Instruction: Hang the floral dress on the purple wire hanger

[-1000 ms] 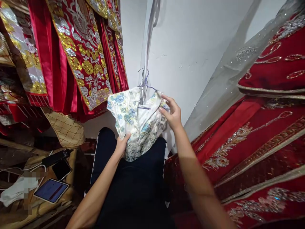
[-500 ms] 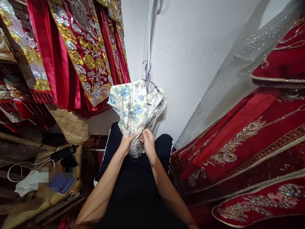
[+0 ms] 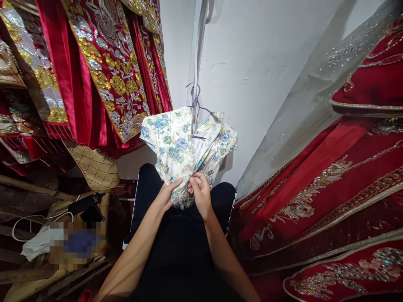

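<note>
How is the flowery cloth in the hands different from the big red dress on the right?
The flowery cloth is pale with blue flowers; the red dress is deep red with sparkly trim. The flowery cloth is bunched on a purple hanger, gripped at its bottom by the left hand and right hand; the red dress lies spread out, untouched. Both are patterned.

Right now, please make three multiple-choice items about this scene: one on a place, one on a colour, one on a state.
1. Where does the floral garment hang?
A. on a purple hanger by the white wall
B. on the floor
C. on a chair

2. What colour are the embroidered robes at the left?
A. green
B. red with gold
C. black

3. What do the left hand and right hand do?
A. rest open
B. grip the garment's lower end
C. hold a phone

Answers: A, the hook shows above the cloth; B, red satin, gold flowers; B, both sets of fingers close on the fabric.
</note>
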The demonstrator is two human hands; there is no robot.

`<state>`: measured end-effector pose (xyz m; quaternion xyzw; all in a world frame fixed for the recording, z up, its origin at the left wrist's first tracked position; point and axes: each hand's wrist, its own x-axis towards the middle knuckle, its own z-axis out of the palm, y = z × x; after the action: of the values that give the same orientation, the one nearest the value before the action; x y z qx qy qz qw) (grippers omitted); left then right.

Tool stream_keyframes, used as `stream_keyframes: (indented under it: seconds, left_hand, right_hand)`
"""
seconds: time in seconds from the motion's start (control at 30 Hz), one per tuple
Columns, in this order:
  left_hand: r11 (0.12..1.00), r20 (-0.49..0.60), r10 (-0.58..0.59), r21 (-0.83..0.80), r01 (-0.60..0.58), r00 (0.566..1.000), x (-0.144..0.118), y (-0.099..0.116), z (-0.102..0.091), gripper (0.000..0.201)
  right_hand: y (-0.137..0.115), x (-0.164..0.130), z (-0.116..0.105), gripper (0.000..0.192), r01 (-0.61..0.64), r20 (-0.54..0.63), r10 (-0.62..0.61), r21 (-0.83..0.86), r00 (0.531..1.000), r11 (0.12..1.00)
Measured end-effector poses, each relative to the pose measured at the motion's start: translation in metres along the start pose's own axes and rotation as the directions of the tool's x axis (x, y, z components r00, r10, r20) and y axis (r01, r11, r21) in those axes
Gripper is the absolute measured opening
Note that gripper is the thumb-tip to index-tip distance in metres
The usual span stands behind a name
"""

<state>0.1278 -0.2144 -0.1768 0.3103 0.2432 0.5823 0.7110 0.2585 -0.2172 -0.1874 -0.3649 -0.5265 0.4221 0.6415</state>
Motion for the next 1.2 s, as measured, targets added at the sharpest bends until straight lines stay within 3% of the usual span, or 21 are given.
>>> stream_keyframes:
  seconds: [0.1, 0.17, 0.27, 0.3, 0.33, 0.4, 0.43, 0.47, 0.5, 0.57, 0.63, 0.7, 0.8, 0.97, 1.1, 1.2]
  left_hand:
    - [1.0, 0.001, 0.013, 0.016, -0.013, 1.0, -0.004, 0.003, 0.004, 0.063]
    - [0.997, 0.003, 0.052, 0.058, -0.052, 0.999, -0.004, 0.004, 0.003, 0.064]
    - [0.952, -0.081, 0.226, 0.229, -0.202, 0.971, 0.001, 0.003, -0.006, 0.062]
    - [0.905, -0.137, 0.331, 0.325, -0.273, 0.934, 0.002, 0.002, -0.01, 0.062]
    - [0.83, -0.189, 0.457, 0.443, -0.34, 0.869, 0.003, 0.001, -0.014, 0.065]
    - [0.58, -0.207, 0.725, 0.697, -0.421, 0.657, 0.001, -0.001, -0.02, 0.075]
    - [0.424, -0.148, 0.827, 0.797, -0.43, 0.542, -0.001, -0.002, -0.021, 0.078]
    - [0.274, -0.046, 0.883, 0.858, -0.435, 0.467, -0.003, -0.003, -0.02, 0.077]
    - [0.155, 0.074, 0.891, 0.878, -0.452, 0.448, -0.006, -0.003, -0.018, 0.071]
    - [0.052, 0.293, 0.797, 0.838, -0.543, 0.529, -0.011, -0.006, -0.011, 0.049]
    - [0.105, 0.398, 0.675, 0.781, -0.615, 0.621, -0.014, -0.009, -0.002, 0.027]
    - [0.182, 0.404, 0.63, 0.754, -0.631, 0.664, -0.016, -0.013, 0.005, 0.012]
    - [0.27, 0.382, 0.593, 0.735, -0.622, 0.709, -0.02, -0.014, 0.011, 0.009]
    - [0.469, 0.307, 0.462, 0.711, -0.523, 0.832, -0.029, -0.015, 0.013, 0.009]
    - [0.409, 0.335, 0.39, 0.771, -0.487, 0.858, -0.028, -0.025, -0.002, 0.012]
    - [0.342, 0.331, 0.355, 0.824, -0.451, 0.874, -0.021, -0.029, -0.016, 0.012]
  right_hand:
    - [-0.014, -0.001, 0.001, 0.022, 0.04, 0.03, -0.039, -0.032, 0.999, 0.999]
    - [-0.022, -0.003, 0.0, 0.022, 0.084, -0.032, -0.087, -0.068, 0.996, 0.994]
    - [-0.03, -0.006, -0.002, 0.021, 0.151, -0.131, -0.176, -0.182, 0.976, 0.972]
    - [-0.031, -0.007, -0.003, 0.021, 0.164, -0.133, -0.196, -0.22, 0.972, 0.962]
    - [-0.032, -0.008, -0.004, 0.021, 0.172, -0.126, -0.208, -0.25, 0.97, 0.953]
    - [-0.034, -0.009, -0.004, 0.02, 0.182, -0.104, -0.218, -0.28, 0.97, 0.943]
    - [-0.034, -0.009, -0.003, 0.02, 0.185, -0.093, -0.219, -0.285, 0.971, 0.941]
    - [-0.035, -0.01, -0.002, 0.019, 0.185, -0.076, -0.215, -0.289, 0.974, 0.939]
    - [-0.036, -0.011, -0.001, 0.02, 0.181, -0.047, -0.204, -0.293, 0.978, 0.939]
    - [-0.038, -0.013, 0.0, 0.02, 0.173, 0.032, -0.172, -0.302, 0.985, 0.937]
    - [-0.041, -0.014, -0.003, 0.02, 0.174, 0.11, -0.146, -0.318, 0.983, 0.932]
    - [-0.046, -0.01, -0.01, 0.021, 0.193, 0.168, -0.141, -0.352, 0.976, 0.916]
    - [-0.057, 0.011, -0.024, 0.022, 0.266, 0.197, -0.197, -0.442, 0.96, 0.856]
    - [-0.085, 0.102, -0.03, 0.026, 0.437, 0.114, -0.444, -0.499, 0.889, 0.748]
    - [-0.108, 0.181, -0.016, 0.023, 0.521, 0.061, -0.593, -0.556, 0.803, 0.648]
    - [-0.117, 0.207, -0.009, 0.023, 0.57, 0.095, -0.644, -0.574, 0.759, 0.588]
